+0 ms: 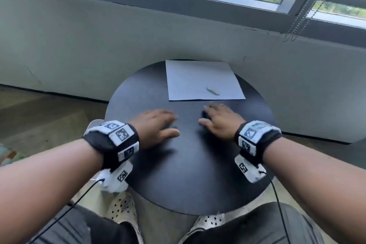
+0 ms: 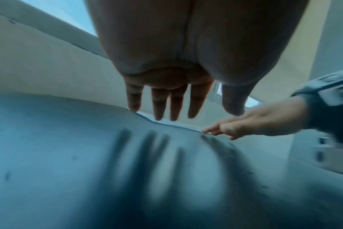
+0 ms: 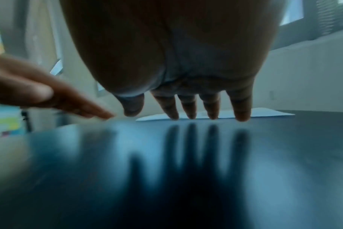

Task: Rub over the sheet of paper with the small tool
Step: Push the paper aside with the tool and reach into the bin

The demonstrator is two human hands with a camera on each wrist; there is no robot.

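Note:
A white sheet of paper (image 1: 204,80) lies at the far side of a round black table (image 1: 188,174). On its near right part rests a small pale tool (image 1: 213,90). My left hand (image 1: 156,124) hovers flat over the table, fingers straight, holding nothing. My right hand (image 1: 219,120) is spread the same way just short of the paper's near edge. In the right wrist view my straight fingers (image 3: 242,106) point at the paper (image 3: 264,112); in the left wrist view my left fingers (image 2: 174,103) hang spread above the tabletop (image 2: 68,155).
A pale wall (image 1: 118,45) and a window sill stand right behind the table. A bead chain (image 1: 297,24) hangs at the right. My knees and white perforated shoes (image 1: 122,207) are under the near table edge.

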